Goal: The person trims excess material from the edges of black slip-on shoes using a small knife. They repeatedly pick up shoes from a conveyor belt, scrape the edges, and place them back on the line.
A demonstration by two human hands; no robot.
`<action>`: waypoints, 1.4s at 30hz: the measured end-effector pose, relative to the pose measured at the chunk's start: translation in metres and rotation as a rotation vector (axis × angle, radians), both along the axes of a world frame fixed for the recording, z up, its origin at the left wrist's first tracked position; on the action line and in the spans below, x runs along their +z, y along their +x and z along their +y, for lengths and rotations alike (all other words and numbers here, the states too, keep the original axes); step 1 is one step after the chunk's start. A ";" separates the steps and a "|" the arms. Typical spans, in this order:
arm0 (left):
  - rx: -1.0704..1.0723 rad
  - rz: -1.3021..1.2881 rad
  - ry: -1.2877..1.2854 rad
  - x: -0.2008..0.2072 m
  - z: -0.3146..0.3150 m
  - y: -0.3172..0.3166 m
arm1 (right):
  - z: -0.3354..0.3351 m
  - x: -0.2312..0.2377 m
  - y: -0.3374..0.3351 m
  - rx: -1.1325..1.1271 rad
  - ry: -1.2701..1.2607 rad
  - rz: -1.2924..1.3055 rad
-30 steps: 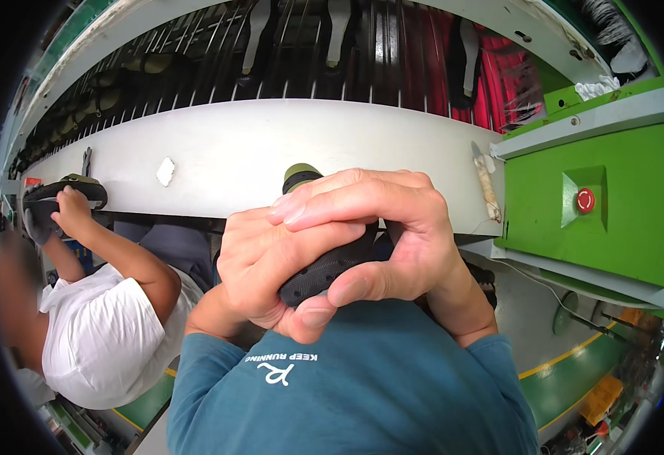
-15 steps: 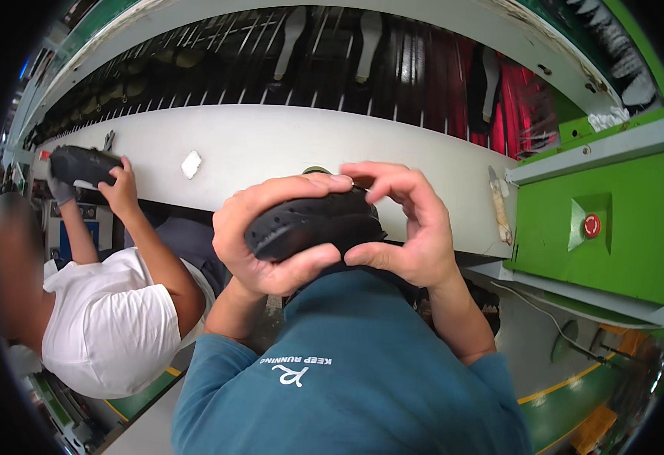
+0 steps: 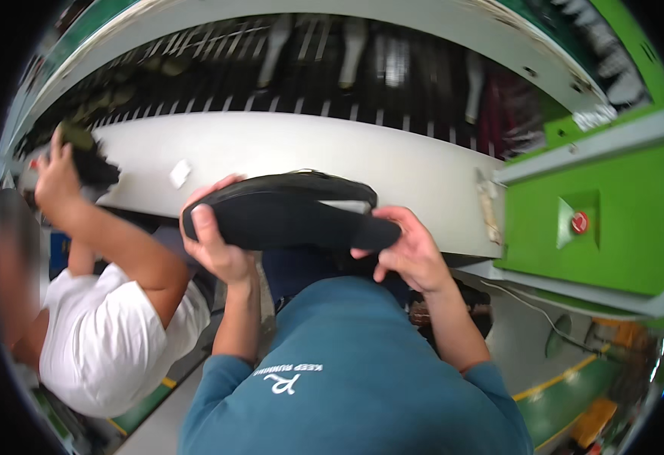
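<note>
I hold a black shoe (image 3: pixel 313 184) above the near edge of the white bench. A dark, sole-shaped piece (image 3: pixel 279 224) lies along its near side. Its right end stands apart from the shoe, and a pale strip shows in the gap. Around the left end of both, my left hand (image 3: pixel 220 246) is closed, thumb pressing on the flat face. My right hand (image 3: pixel 411 254) grips the free right end of the sole-shaped piece between thumb and fingers. Whether that piece is joined to the shoe at the left end cannot be seen.
A roller conveyor (image 3: pixel 324 68) with shoe-shaped pieces runs behind the white bench (image 3: pixel 423 159). On the bench lie a small white pad (image 3: pixel 180 174) and a wrapped tool (image 3: pixel 488 208). Green machinery with a red button (image 3: pixel 579 222) stands right. A co-worker in white (image 3: pixel 120 341) works left.
The shoe has turned, bringing the long flat face of the sole-shaped piece into view. My right hand has moved to its right end. The co-worker's arm has shifted towards the conveyor.
</note>
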State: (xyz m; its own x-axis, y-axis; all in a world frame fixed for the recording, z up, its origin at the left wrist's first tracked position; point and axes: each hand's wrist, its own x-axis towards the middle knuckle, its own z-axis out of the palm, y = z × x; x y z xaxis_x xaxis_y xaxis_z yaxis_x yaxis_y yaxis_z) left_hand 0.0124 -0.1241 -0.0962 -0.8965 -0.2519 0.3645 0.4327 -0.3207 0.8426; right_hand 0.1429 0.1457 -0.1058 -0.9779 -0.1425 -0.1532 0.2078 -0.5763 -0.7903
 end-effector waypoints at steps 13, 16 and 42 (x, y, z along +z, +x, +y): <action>-0.413 -0.278 -0.018 -0.061 0.084 -0.046 | -0.013 0.088 -0.080 -0.613 0.569 0.340; -0.263 -0.168 -0.100 -0.029 0.109 -0.067 | -0.017 0.093 -0.074 -0.734 1.153 0.674; -0.409 0.186 -0.253 0.039 0.108 -0.052 | -0.022 0.079 -0.061 -0.705 1.127 0.629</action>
